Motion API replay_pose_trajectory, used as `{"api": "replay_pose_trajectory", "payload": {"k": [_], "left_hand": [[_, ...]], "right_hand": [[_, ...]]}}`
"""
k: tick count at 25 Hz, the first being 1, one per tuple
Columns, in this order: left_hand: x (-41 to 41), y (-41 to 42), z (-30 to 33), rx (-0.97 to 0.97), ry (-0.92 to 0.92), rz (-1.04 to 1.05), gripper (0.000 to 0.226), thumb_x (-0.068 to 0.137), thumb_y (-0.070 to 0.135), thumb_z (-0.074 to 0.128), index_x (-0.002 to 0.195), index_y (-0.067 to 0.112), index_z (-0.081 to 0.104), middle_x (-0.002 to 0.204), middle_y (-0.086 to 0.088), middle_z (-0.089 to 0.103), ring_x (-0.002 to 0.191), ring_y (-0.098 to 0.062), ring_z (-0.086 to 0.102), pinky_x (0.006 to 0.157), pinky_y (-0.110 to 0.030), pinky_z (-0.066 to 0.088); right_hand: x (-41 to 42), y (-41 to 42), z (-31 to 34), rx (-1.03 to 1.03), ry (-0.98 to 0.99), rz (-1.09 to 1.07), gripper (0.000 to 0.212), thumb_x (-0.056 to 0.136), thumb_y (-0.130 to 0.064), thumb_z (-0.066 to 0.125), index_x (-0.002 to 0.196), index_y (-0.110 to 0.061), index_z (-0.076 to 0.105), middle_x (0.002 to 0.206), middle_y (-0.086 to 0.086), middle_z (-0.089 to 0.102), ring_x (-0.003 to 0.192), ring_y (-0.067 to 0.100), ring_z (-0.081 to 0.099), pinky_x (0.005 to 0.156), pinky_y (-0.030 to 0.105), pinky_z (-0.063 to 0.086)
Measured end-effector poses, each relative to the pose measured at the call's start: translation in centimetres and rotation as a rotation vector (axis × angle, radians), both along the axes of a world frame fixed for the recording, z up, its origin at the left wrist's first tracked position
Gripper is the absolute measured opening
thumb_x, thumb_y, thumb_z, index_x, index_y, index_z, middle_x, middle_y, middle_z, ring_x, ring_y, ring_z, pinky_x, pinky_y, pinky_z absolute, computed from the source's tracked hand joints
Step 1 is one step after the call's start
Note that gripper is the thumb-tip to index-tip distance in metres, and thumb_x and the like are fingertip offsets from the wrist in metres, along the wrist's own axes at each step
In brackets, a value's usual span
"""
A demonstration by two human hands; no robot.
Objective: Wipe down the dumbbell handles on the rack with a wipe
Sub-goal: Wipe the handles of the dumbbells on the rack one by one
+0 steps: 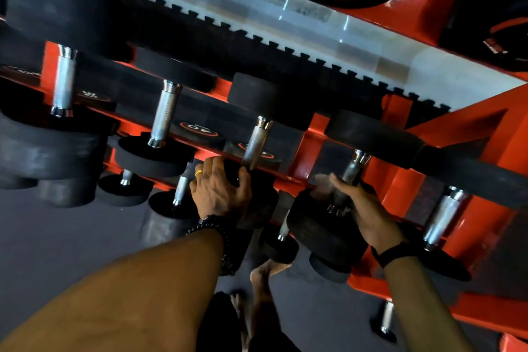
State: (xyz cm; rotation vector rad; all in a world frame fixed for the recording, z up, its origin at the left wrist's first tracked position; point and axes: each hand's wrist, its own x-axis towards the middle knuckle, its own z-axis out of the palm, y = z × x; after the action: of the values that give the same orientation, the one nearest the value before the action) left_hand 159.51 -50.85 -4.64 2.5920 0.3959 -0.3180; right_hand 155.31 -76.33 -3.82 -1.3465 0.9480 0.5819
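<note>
The orange rack (pixel 400 194) is carrying rows of black dumbbells on its tilted shelves, steel handles pointing toward the person; smaller pairs are sitting on the tier below. On the upper shelf the left hand (pixel 220 194) is curling over the near head of one dumbbell (pixel 251 180), bracing it, while the right hand (pixel 363 208) is wrapping the blurred, pale wipe (pixel 324 184) around the neighbouring handle (pixel 350 177). The risk, as I am judging it — a hard rub could be rolling that dumbbell off its sloped shelf toward the bare foot (pixel 268 271) below, or the wipe could be slipping loose.
</note>
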Motion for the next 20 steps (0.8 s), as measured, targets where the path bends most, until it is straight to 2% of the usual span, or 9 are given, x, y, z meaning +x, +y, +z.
{"api": "replay_pose_trajectory", "payload": {"k": [2, 4, 6, 8, 9, 13, 15, 17, 20], "left_hand": [[0.0, 0.0, -0.1, -0.005, 0.016, 0.014, 0.067, 0.076, 0.062, 0.034, 0.104, 0.008, 0.063, 0.097, -0.018, 0.064, 0.101, -0.038, 0.057, 0.086, -0.048, 0.043], [0.1, 0.0, -0.2, -0.001, 0.030, 0.020, 0.069, 0.076, 0.063, 0.034, 0.108, 0.008, 0.062, 0.097, -0.020, 0.065, 0.103, -0.039, 0.057, 0.087, -0.049, 0.043], [0.0, 0.1, -0.3, 0.007, 0.033, 0.008, 0.069, 0.076, 0.063, 0.034, 0.108, 0.008, 0.063, 0.097, -0.020, 0.065, 0.102, -0.040, 0.058, 0.087, -0.049, 0.044], [0.0, 0.1, -0.2, 0.011, 0.023, -0.004, 0.065, 0.077, 0.061, 0.034, 0.096, 0.007, 0.067, 0.092, -0.017, 0.066, 0.098, -0.040, 0.058, 0.083, -0.049, 0.046], [0.0, 0.1, -0.1, 0.014, 0.022, -0.009, 0.064, 0.078, 0.061, 0.034, 0.088, 0.007, 0.068, 0.089, -0.016, 0.066, 0.096, -0.040, 0.058, 0.082, -0.048, 0.046], [-0.1, 0.1, -0.1, 0.019, 0.024, -0.019, 0.061, 0.081, 0.059, 0.036, 0.075, 0.009, 0.070, 0.083, -0.013, 0.066, 0.090, -0.040, 0.058, 0.078, -0.047, 0.048], [-0.1, 0.0, -0.1, 0.009, 0.012, -0.022, 0.058, 0.081, 0.057, 0.038, 0.070, 0.008, 0.066, 0.079, -0.013, 0.065, 0.085, -0.039, 0.059, 0.074, -0.046, 0.048], [-0.1, 0.1, 0.0, -0.003, -0.010, -0.020, 0.055, 0.081, 0.056, 0.040, 0.067, 0.007, 0.062, 0.077, -0.014, 0.064, 0.082, -0.040, 0.059, 0.072, -0.046, 0.048], [-0.3, 0.0, -0.1, -0.004, -0.035, -0.027, 0.055, 0.080, 0.056, 0.040, 0.068, 0.006, 0.061, 0.078, -0.015, 0.064, 0.085, -0.041, 0.059, 0.073, -0.047, 0.046]], "right_hand": [[-1.0, -0.1, 0.1, -0.086, 0.040, 0.018, 0.073, 0.060, -0.058, 0.083, 0.118, -0.017, 0.065, 0.109, 0.008, 0.072, 0.102, 0.025, 0.069, 0.091, 0.043, 0.054], [-1.3, 0.0, 0.0, -0.107, 0.069, -0.020, 0.082, 0.058, -0.057, 0.085, 0.123, -0.015, 0.059, 0.110, 0.009, 0.072, 0.101, 0.027, 0.070, 0.092, 0.047, 0.054], [-1.1, 0.1, 0.2, -0.009, 0.028, -0.050, 0.063, 0.070, -0.048, 0.080, 0.121, -0.014, 0.065, 0.112, 0.010, 0.072, 0.105, 0.026, 0.069, 0.094, 0.043, 0.053], [-0.4, 0.2, 0.6, 0.108, 0.022, -0.066, 0.041, 0.085, -0.038, 0.070, 0.116, -0.011, 0.070, 0.114, 0.010, 0.072, 0.108, 0.023, 0.068, 0.098, 0.039, 0.049], [-0.3, 0.3, 0.6, 0.143, 0.032, -0.077, 0.037, 0.088, -0.035, 0.068, 0.115, -0.010, 0.071, 0.113, 0.011, 0.072, 0.108, 0.023, 0.068, 0.098, 0.037, 0.048], [-1.1, 0.6, -0.6, -0.003, 0.057, -0.051, 0.045, 0.077, -0.045, 0.077, 0.112, -0.017, 0.072, 0.107, 0.006, 0.074, 0.107, 0.025, 0.067, 0.101, 0.045, 0.049], [-1.6, 0.7, -0.8, -0.045, 0.035, -0.052, 0.049, 0.073, -0.050, 0.080, 0.106, -0.014, 0.073, 0.102, 0.009, 0.074, 0.105, 0.030, 0.067, 0.099, 0.048, 0.050], [-1.1, 0.6, -0.6, 0.050, 0.074, -0.111, 0.053, 0.073, -0.049, 0.080, 0.109, -0.011, 0.072, 0.106, 0.013, 0.073, 0.106, 0.031, 0.067, 0.099, 0.048, 0.050], [0.0, 0.4, 0.1, 0.222, 0.125, -0.195, 0.051, 0.078, -0.036, 0.078, 0.118, -0.005, 0.069, 0.116, 0.018, 0.069, 0.110, 0.030, 0.066, 0.095, 0.039, 0.052]]}}
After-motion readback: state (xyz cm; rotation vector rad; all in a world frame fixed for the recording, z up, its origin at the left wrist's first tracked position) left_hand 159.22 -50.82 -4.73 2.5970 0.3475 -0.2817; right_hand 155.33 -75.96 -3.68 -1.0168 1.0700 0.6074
